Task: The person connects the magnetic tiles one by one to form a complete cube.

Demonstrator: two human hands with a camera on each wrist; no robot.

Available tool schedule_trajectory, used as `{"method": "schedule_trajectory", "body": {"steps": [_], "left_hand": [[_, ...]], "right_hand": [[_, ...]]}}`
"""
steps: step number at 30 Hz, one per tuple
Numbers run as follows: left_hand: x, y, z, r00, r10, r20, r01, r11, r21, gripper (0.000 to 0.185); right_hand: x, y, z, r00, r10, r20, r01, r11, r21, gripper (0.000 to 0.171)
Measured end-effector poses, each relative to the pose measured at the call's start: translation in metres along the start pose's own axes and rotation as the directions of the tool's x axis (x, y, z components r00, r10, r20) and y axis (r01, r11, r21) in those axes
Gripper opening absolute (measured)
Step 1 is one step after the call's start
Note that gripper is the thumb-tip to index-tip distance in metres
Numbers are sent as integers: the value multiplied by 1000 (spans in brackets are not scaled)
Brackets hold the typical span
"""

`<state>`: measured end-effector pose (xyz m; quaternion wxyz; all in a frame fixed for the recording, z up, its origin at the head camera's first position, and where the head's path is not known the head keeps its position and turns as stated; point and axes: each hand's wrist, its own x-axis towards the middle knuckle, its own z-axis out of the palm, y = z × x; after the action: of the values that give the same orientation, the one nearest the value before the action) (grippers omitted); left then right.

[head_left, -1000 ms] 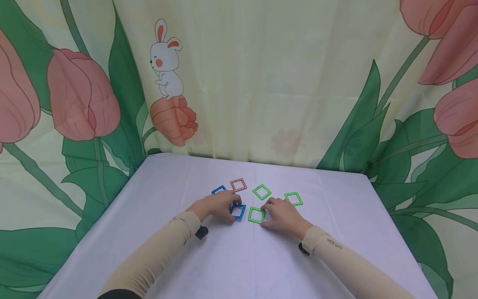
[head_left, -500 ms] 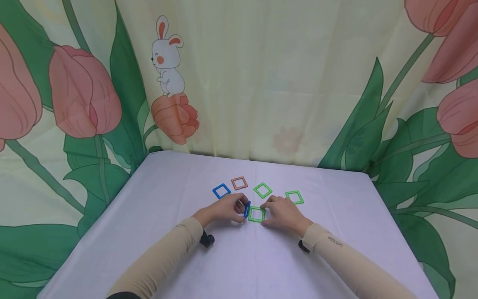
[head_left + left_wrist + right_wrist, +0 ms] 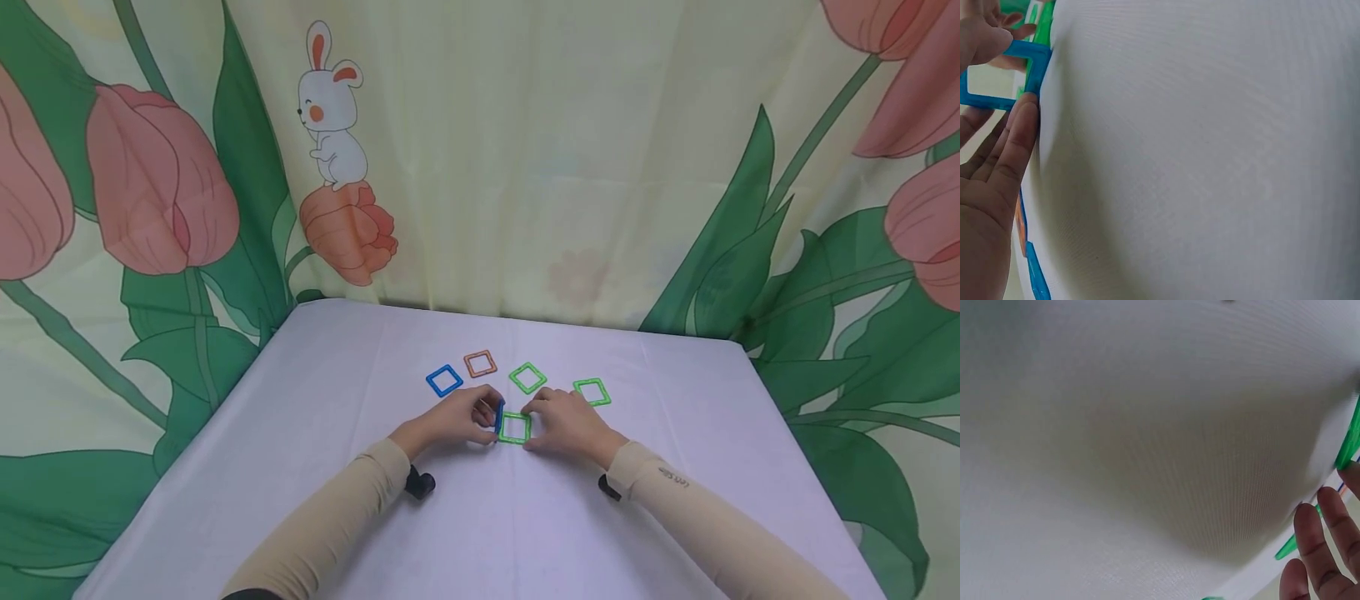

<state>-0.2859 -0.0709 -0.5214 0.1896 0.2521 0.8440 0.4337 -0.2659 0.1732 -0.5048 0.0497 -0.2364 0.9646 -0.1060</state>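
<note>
Showing, from the head camera, six square plastic frames on the white cloth-covered table [image 3: 315, 433]: two blue, one orange, three green. Left hand [image 3: 457, 421] pinching an upright blue square plastic frame [image 3: 498, 415] on edge, touching the flat green square plastic frame [image 3: 514, 428] under the right hand [image 3: 566, 423], whose curled fingers are gripping it. Lying beyond: a blue frame [image 3: 444, 380], an orange frame [image 3: 480, 363], two green frames [image 3: 527, 377] [image 3: 592, 391].

Showing, at the left wrist, thumb and fingers [image 3: 1019, 134] holding the blue frame [image 3: 1022, 72] upright.

Showing, at the right wrist, fingertips [image 3: 1319, 540] beside green edges [image 3: 1349, 442]; grip not readable.
</note>
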Motion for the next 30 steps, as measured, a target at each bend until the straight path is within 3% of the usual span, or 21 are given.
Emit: {"method": "schedule_trajectory", "body": {"steps": [5,7,10,14,19,25,30], "left_hand": [[-4,-2,3,1000,-19,-5,19,1000,-11,57],[-5,-4,6,999,-36,-3,36,999,-14,57],[-8,-5,7,999,-49,-7,48,999,-19,58],[-7,-4,9,999,-40,-15,40,999,-15,58],[-4,-2,9,999,-33,-27,33,999,9,59],[-2,-1,7,999,-38,-37,38,999,23,58],[-1,-2,6,999,-24,-36,25,999,22,58]], "right_hand": [[1,7,-4,998,23,-52,-25,999,-22,53],[0,13,-7,990,88,-106,-93,995,-45,53],[-3,24,-14,960,235,-154,-248,966,-72,51],[-10,42,-23,926,358,-119,-368,926,-80,33],[-13,54,-26,925,374,-71,-376,927,-5,11],[-9,51,-27,929,364,-62,-366,931,-16,35],[-7,51,-28,924,377,-59,-378,926,-18,27]]}}
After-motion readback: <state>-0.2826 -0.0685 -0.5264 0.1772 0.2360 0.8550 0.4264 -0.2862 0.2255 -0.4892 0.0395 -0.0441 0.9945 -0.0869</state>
